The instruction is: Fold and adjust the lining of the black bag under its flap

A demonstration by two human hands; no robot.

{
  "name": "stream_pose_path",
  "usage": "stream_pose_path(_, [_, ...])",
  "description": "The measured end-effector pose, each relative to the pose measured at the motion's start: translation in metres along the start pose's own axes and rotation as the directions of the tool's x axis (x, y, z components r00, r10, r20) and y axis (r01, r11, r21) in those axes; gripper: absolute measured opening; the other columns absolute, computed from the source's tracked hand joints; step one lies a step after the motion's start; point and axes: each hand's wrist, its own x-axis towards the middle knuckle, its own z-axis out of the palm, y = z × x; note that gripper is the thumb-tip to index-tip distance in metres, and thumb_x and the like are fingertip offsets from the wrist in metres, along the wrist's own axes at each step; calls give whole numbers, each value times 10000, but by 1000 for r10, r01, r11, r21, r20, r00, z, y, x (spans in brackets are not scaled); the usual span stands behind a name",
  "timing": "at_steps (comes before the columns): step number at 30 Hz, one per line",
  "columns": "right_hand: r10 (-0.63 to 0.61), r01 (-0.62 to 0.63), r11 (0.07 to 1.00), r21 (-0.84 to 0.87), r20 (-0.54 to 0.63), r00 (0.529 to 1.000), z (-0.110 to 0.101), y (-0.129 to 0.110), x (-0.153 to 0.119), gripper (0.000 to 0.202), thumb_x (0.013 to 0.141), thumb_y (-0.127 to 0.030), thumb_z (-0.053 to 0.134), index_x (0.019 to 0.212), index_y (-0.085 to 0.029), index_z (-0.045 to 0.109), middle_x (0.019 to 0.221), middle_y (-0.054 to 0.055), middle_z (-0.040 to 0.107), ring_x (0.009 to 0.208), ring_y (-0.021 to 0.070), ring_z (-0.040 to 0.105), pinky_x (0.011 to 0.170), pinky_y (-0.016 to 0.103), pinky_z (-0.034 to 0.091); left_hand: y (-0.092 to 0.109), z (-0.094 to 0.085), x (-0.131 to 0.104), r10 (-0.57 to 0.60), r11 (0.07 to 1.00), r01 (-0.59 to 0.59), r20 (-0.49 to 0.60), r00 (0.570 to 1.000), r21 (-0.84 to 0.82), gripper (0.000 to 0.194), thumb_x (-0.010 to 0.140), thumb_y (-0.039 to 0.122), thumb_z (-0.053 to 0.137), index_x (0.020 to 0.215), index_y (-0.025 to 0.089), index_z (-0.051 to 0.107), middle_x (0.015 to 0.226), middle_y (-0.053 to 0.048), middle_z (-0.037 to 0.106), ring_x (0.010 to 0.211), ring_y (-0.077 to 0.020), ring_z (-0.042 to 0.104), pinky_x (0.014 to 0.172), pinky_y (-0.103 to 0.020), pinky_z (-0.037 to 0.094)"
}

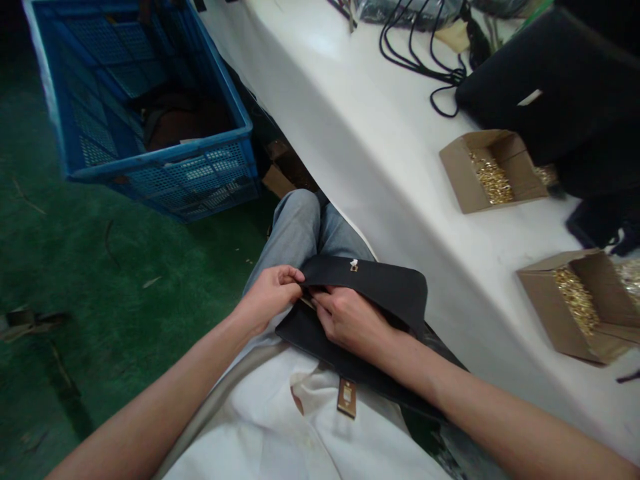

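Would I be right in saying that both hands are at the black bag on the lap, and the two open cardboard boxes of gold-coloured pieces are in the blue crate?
Not quite: the cardboard boxes stand on the white table, not in the blue crate; the head view shows this.

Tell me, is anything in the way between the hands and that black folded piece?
Nothing visible is: the left hand pinches the black folded piece at its edge, and the right hand reaches inside under its upper flap, fingertips hidden.
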Motion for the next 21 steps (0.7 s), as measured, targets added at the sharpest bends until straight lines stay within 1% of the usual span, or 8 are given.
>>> stream_pose_path(3, [-11, 13, 999, -34, 60, 998, -6, -2, 1, 166, 1082, -70, 643, 1124, -73, 804, 1122, 209, 778, 1000, 319, 748, 986, 384, 570, -2, -1, 1, -13, 1000, 13, 27, 1000, 3, 295, 531, 187, 677, 825, 184, 681, 626, 41, 637, 571, -100, 539, 577, -198, 358])
stream_pose_path(6, [-31, 37, 998, -55, 108, 994, -12, -4, 1, 143, 1083, -70, 673, 1115, -71, 812, 1098, 212, 788, 943, 312, 753, 893, 370, 558, -2, -2, 1, -38, 999, 37, 62, 997, 18, 310, 516, 173, 671, 825, 182, 689, 610, 30, 656, 548, -106, 543, 560, -200, 355])
stream_pose_path(10, [-69, 74, 997, -33, 141, 988, -15, -2, 0, 157, 1127, -149, 699, 1069, -64, 819, 1020, 198, 799, 892, 296, 761, 817, 355, 541, -3, -1, -1, -79, 996, 75, 113, 990, 43, 374, 482, 160, 661, 853, 170, 713, 635, -6, 714, 546, -124, 588, 540, -204, 361])
stream_pose_path(13, [-143, 141, 990, 20, 156, 977, -19, 3, -2, 144, 1111, -107, 713, 1016, -66, 813, 999, 189, 802, 923, 284, 767, 850, 342, 541, -2, -1, -5, -113, 993, 106, 145, 983, 54, 390, 479, 150, 697, 868, 168, 722, 655, -19, 736, 558, -138, 627, 550, -210, 396])
stream_pose_path(16, [-225, 211, 972, 100, 150, 963, -32, 11, -5, 179, 1117, -85, 699, 971, -118, 798, 1012, 130, 804, 905, 228, 751, 840, 299, 529, 3, -3, -12, -130, 991, 121, 172, 976, 61, 374, 513, 161, 754, 886, 170, 734, 666, -25, 746, 587, -154, 664, 590, -234, 470])
stream_pose_path(19, [-303, 275, 942, 194, 131, 944, -50, 16, -8, 278, 1124, -88, 687, 863, -159, 748, 889, 59, 760, 799, 182, 689, 764, 274, 491, 13, -5, -18, -122, 991, 108, 209, 970, 78, 356, 560, 176, 789, 912, 173, 737, 687, -32, 760, 620, -162, 686, 636, -259, 525])
stream_pose_path(21, [-341, 306, 919, 247, 115, 933, -59, 16, -9, 295, 1097, -52, 682, 830, -166, 733, 835, 46, 735, 768, 181, 660, 745, 280, 474, 18, -4, -21, -113, 991, 92, 232, 966, 100, 338, 583, 176, 789, 916, 179, 729, 668, -21, 750, 600, -154, 670, 624, -257, 516])
